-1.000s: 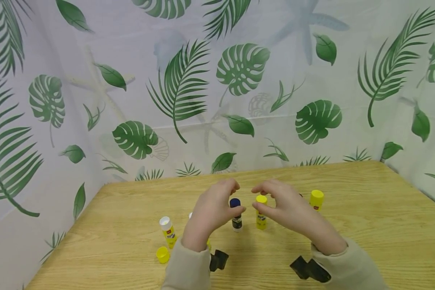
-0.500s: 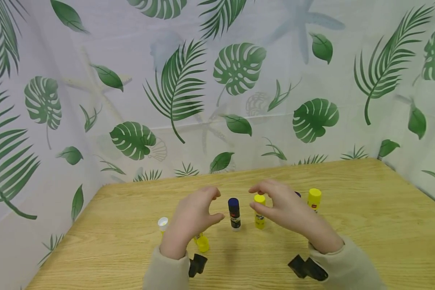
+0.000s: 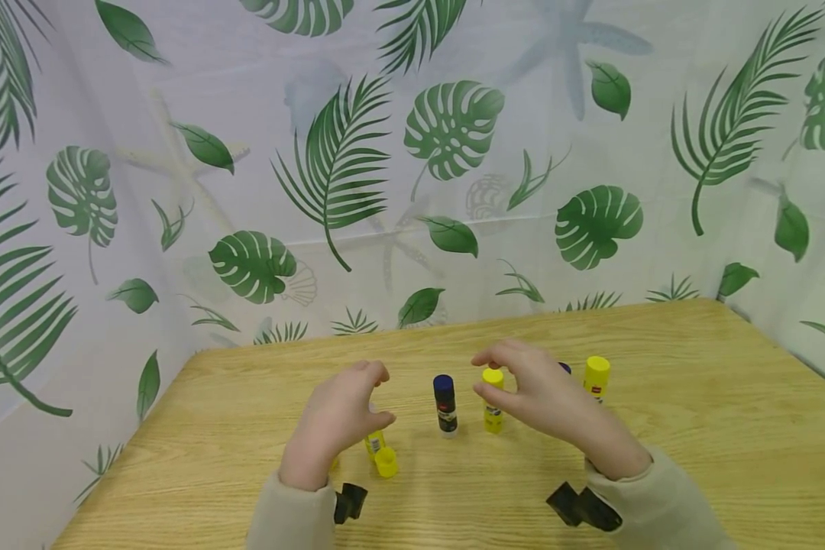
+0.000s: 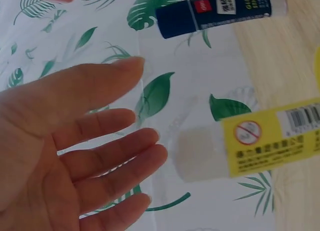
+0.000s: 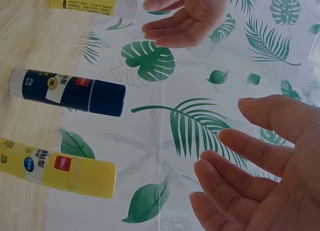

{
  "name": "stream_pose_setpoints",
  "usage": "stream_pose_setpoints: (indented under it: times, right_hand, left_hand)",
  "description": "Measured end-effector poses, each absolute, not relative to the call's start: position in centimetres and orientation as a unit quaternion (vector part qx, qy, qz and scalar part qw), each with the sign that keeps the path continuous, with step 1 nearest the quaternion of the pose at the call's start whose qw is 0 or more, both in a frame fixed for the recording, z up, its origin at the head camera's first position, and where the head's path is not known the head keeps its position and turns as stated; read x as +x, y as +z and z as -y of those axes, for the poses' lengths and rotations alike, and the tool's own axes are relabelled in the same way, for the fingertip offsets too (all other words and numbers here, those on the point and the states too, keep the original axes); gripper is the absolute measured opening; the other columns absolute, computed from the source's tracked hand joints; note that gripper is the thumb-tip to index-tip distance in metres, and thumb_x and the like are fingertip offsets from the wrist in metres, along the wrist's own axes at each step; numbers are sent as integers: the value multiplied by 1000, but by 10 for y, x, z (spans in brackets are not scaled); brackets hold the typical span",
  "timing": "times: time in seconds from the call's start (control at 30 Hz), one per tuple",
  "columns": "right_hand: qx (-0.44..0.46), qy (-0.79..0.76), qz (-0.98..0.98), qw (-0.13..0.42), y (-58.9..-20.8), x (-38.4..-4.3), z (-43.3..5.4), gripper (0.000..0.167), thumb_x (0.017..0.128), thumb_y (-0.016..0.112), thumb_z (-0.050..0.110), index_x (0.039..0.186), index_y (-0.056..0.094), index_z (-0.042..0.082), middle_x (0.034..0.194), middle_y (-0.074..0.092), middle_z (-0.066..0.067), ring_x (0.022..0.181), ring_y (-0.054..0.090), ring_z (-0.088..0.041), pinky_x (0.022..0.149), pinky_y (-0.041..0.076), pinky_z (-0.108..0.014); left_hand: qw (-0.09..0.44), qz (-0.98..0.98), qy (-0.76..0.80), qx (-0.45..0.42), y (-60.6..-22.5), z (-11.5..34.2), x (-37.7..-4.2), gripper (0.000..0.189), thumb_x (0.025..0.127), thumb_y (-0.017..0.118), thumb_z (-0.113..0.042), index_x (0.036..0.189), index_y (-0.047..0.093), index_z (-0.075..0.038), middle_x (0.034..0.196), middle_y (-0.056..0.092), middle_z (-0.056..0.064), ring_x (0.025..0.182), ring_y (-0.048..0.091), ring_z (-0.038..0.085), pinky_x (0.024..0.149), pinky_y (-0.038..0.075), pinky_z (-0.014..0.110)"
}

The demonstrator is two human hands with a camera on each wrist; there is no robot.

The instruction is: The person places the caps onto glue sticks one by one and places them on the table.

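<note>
Two hands (image 3: 335, 412) (image 3: 541, 387) flank one navy glue stick (image 3: 445, 405), one loose yellow cap (image 3: 386, 464) nearby.

The right hand (image 3: 532, 386) hid most of a blue cap (image 3: 565, 368); I couldn't read the blurry words (image 4: 270, 153) on a yellow stick (image 4: 265, 141).

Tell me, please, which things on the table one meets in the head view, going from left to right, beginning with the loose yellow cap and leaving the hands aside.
Loose yellow cap, navy glue stick, first yellow glue stick, mostly hidden dark blue top, second yellow glue stick.
</note>
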State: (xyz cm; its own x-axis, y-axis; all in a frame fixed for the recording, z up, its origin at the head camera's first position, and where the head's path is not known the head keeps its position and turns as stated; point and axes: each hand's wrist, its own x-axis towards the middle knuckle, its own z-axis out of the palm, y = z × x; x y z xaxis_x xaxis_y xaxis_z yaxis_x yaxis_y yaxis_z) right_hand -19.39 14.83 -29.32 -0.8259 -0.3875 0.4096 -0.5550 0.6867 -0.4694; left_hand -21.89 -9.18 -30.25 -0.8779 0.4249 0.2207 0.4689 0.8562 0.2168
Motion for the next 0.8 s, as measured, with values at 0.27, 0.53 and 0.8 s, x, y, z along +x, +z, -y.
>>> stream_pose_setpoints:
  times: [0.27, 0.53, 0.8]
  right_hand:
    - [265, 297, 906, 143, -294, -195, -148, 19, 82, 62, 14, 99, 61, 6, 98, 58, -4, 89, 54, -23, 73, 45, -37]
    - [267, 298, 905, 145, -293, -195, -148, 19, 82, 63, 14, 98, 61, 6, 97, 59, -4, 88, 54, -23, 72, 44, -36]
    - [270, 294, 907, 138, -294, -194, -145, 19, 81, 63, 14, 99, 61, 6, 99, 59, -5, 88, 53, -23, 73, 44, -36]
  left_hand:
    - [33, 969, -128, -210, -312, 96, -230, 36, 69, 75, -19, 98, 59, -6, 96, 59, 6, 71, 53, 15, 63, 44, 32]
    - [7, 972, -122, -201, -319, 100, -236, 32, 67, 77, -18, 90, 59, -6, 83, 59, 3, 66, 50, 15, 59, 42, 31]
    - [-2, 970, -120, -210, -322, 100, -236, 20, 69, 71, -7, 85, 59, -6, 79, 57, 2, 64, 47, 15, 57, 41, 30]
